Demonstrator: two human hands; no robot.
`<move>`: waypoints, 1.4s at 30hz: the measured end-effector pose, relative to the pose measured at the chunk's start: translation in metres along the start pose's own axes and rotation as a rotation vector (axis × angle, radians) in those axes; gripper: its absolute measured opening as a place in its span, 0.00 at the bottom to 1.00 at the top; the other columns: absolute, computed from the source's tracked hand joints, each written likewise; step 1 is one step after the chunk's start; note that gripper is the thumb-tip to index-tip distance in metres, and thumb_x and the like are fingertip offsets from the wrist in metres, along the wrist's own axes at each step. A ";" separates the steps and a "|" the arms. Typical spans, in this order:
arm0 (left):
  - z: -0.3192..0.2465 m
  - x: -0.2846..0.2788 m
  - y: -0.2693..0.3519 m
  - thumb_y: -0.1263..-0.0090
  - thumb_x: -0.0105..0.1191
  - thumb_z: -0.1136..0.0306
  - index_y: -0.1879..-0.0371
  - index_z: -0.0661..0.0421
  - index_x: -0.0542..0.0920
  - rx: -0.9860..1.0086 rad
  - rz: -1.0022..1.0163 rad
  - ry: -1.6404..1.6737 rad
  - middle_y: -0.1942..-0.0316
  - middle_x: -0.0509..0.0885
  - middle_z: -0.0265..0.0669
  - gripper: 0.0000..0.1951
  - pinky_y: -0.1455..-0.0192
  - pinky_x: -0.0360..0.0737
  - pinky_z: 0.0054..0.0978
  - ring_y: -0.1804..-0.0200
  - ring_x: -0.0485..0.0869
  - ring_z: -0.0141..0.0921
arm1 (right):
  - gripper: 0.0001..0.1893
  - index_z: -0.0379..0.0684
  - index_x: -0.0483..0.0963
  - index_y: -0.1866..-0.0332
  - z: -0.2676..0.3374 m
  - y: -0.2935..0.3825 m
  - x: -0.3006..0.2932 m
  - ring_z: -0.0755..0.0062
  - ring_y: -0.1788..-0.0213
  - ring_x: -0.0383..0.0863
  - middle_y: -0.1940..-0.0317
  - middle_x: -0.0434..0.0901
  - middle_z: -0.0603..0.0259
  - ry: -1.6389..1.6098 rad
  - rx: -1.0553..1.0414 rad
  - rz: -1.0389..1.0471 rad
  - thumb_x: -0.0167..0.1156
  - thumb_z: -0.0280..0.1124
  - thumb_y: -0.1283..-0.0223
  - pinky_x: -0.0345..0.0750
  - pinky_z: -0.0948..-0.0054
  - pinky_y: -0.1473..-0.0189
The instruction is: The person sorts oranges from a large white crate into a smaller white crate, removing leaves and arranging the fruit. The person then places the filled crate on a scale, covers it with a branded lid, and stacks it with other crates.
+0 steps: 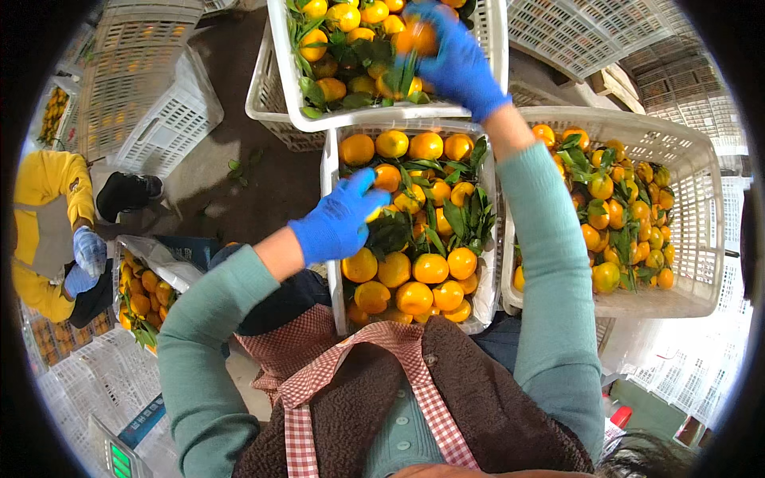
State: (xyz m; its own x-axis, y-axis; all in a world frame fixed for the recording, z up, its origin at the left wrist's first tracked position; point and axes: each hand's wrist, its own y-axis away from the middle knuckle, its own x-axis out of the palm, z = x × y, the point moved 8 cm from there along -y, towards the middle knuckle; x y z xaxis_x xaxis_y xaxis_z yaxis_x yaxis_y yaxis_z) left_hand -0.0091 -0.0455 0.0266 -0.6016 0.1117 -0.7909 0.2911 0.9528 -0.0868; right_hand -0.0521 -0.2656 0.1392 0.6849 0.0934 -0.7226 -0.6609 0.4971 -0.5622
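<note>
Orange mandarins with green leaves lie in rows in a white plastic crate with a clear liner, right before me. My left hand, in a blue glove, is over this crate's left side, its fingers at a mandarin; a bit of yellow shows under them, and whether it grips anything is unclear. Beyond stands another white crate of leafy mandarins. Above its right part is my blurred right hand, also blue-gloved, with an orange mandarin at its fingers.
A large white crate of small leafy mandarins stands at the right. At the left, a person in yellow with gloved hands sits by a lined container of mandarins. Stacked crates stand behind, and a scale with a lit display is at lower left.
</note>
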 end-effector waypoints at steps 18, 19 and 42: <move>0.016 0.013 0.013 0.42 0.61 0.59 0.37 0.56 0.66 -0.145 0.315 -0.067 0.48 0.76 0.53 0.34 0.41 0.73 0.45 0.45 0.75 0.51 | 0.34 0.42 0.77 0.49 0.037 0.213 0.064 0.49 0.53 0.82 0.59 0.82 0.47 -0.135 0.535 0.820 0.65 0.63 0.51 0.77 0.60 0.50; 0.017 0.012 0.012 0.42 0.61 0.60 0.37 0.56 0.66 -0.143 0.273 -0.038 0.48 0.77 0.54 0.33 0.41 0.73 0.45 0.46 0.76 0.52 | 0.32 0.43 0.77 0.49 0.047 0.216 0.073 0.47 0.50 0.80 0.53 0.81 0.45 -0.211 0.491 0.885 0.63 0.61 0.50 0.76 0.57 0.48; 0.008 0.027 0.013 0.40 0.58 0.56 0.36 0.51 0.69 -0.044 0.391 -0.328 0.39 0.71 0.53 0.31 0.46 0.73 0.45 0.44 0.74 0.49 | 0.32 0.44 0.78 0.52 0.033 0.213 0.090 0.50 0.53 0.81 0.58 0.83 0.49 -0.163 0.394 0.922 0.70 0.57 0.59 0.77 0.58 0.51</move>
State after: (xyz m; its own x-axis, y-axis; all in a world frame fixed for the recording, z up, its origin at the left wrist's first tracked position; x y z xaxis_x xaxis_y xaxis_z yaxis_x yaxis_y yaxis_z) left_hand -0.0153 -0.0325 -0.0006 -0.1867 0.3747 -0.9081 0.4124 0.8689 0.2738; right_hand -0.1213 -0.1228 -0.0328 0.0115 0.6858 -0.7277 -0.8249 0.4179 0.3807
